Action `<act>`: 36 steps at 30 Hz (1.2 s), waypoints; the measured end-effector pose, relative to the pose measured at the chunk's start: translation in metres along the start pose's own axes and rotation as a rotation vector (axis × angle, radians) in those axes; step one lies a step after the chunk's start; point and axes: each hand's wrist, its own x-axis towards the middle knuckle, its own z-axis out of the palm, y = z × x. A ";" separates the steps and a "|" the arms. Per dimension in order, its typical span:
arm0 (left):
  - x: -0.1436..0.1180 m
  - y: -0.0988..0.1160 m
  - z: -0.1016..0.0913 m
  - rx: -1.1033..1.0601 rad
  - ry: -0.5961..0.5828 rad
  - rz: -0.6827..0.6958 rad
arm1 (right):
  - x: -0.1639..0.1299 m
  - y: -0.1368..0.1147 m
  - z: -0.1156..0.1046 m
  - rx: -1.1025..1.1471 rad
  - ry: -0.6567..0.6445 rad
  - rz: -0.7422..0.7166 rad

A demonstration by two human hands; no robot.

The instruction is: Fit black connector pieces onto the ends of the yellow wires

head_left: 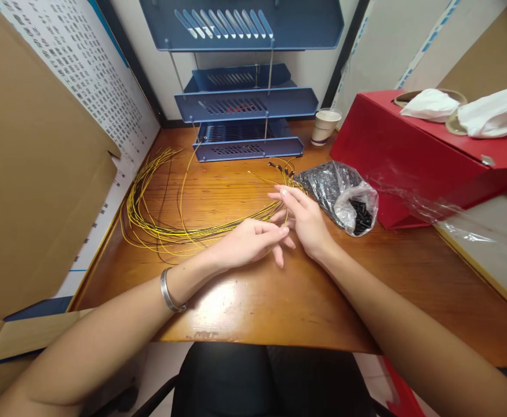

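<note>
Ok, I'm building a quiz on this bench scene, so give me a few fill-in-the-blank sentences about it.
1. The wires looped on the wooden desk are ____ in colour.
2. The bracelet sits on the ____ wrist.
3. The paper cup stands beside the ____ box.
4. The plastic bag lies nearest the ____ hand.

Missing words: yellow; left; red; right

Open bench (279, 313) near the front edge, wide enough for a hand. Blocked on the left by looped yellow wires (157, 226) and a cardboard wall (31, 174), behind by the blue tray rack (247, 110), rightward by a plastic bag (344, 194) and red box (418, 156).
</note>
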 end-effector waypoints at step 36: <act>-0.006 0.004 -0.001 0.158 -0.030 0.068 | -0.003 -0.009 -0.019 -0.655 0.122 -0.508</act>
